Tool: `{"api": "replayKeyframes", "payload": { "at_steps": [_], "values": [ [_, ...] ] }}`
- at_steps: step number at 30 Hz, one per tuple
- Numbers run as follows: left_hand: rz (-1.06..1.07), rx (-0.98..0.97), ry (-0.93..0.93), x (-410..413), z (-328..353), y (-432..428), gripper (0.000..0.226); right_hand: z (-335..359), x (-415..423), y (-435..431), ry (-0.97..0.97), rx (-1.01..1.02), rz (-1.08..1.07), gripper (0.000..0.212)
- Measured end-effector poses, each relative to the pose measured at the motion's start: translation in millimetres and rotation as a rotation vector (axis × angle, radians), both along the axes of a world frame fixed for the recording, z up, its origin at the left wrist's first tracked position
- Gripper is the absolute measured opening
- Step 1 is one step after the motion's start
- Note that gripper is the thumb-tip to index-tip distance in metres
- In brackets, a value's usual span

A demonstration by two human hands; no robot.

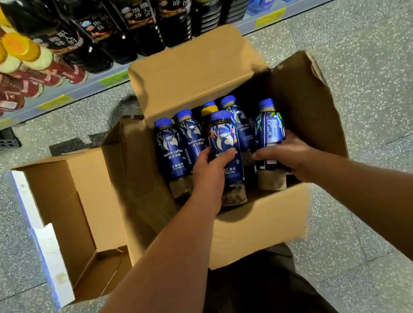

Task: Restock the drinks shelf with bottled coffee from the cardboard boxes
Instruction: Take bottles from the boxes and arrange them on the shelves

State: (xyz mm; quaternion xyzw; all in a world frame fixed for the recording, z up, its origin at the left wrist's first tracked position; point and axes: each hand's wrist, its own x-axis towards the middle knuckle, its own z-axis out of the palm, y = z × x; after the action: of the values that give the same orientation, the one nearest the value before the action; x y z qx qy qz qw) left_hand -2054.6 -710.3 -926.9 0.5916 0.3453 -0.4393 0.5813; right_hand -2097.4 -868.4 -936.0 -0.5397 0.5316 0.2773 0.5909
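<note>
Both arms down in the open cardboard box [259, 223], gripping 1 blue coffee bottle [223, 132] with the left hand [212, 171] and a 2nd bottle [269, 124] with the right hand [286, 154], both upright inside.

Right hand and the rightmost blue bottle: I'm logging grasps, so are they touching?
Touching. The head view shows the right hand with its fingers wrapped round the lower label of the rightmost blue bottle, with no gap between them.

Left hand [210, 172] grips centre bottle [224, 137]; right hand [283, 156] grips rightmost bottle [269, 124]; both extended forward.
</note>
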Motion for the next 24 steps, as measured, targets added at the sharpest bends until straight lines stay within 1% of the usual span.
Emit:
{"api": "replayKeyframes", "payload": {
  "at_steps": [2, 3, 4, 7, 9, 10, 13, 14, 16, 18, 20, 22, 24],
  "values": [
    [0.041, -0.021, 0.002, 5, 15, 5, 0.028, 21, 0, 2, -0.062, 0.014, -0.062, 0.043],
    [0.058, -0.030, -0.007, 8, 24, 7, 0.028, 34, 1, 3, -0.087, 0.042, -0.089, 0.041],
    [0.065, -0.040, -0.027, 12, 34, 8, 0.029, 46, 2, 4, -0.110, 0.062, -0.114, 0.047],
    [0.063, -0.109, -0.104, 23, 69, 2, 0.024, 80, 12, 9, -0.163, 0.101, -0.174, 0.081],
    [0.056, -0.155, -0.155, 29, 93, -5, 0.021, 103, 21, 14, -0.232, 0.136, -0.199, 0.090],
    [0.043, -0.170, -0.179, 32, 104, -7, 0.023, 116, 25, 17, -0.270, 0.148, -0.195, 0.089],
    [0.020, -0.202, -0.204, 40, 136, -5, 0.032, 158, 30, 19, -0.366, 0.166, -0.133, 0.062],
    [0.017, -0.213, -0.215, 42, 146, -4, 0.034, 171, 30, 18, -0.375, 0.150, -0.125, 0.057],
    [0.032, -0.250, -0.256, 42, 169, -3, 0.034, 192, 31, 16, -0.407, 0.134, -0.132, 0.050],
    [0.059, -0.274, -0.291, 40, 193, -2, 0.029, 216, 32, 18, -0.462, 0.143, -0.124, 0.045],
    [0.092, -0.283, -0.321, 36, 218, -1, 0.034, 242, 34, 18, -0.523, 0.159, -0.088, 0.052],
    [0.116, -0.285, -0.374, 32, 241, 0, 0.046, 270, 32, 17, -0.577, 0.162, -0.034, 0.063],
    [0.135, -0.285, -0.431, 26, 267, 1, 0.045, 298, 28, 17, -0.602, 0.158, 0.009, 0.071]
  ]
}}
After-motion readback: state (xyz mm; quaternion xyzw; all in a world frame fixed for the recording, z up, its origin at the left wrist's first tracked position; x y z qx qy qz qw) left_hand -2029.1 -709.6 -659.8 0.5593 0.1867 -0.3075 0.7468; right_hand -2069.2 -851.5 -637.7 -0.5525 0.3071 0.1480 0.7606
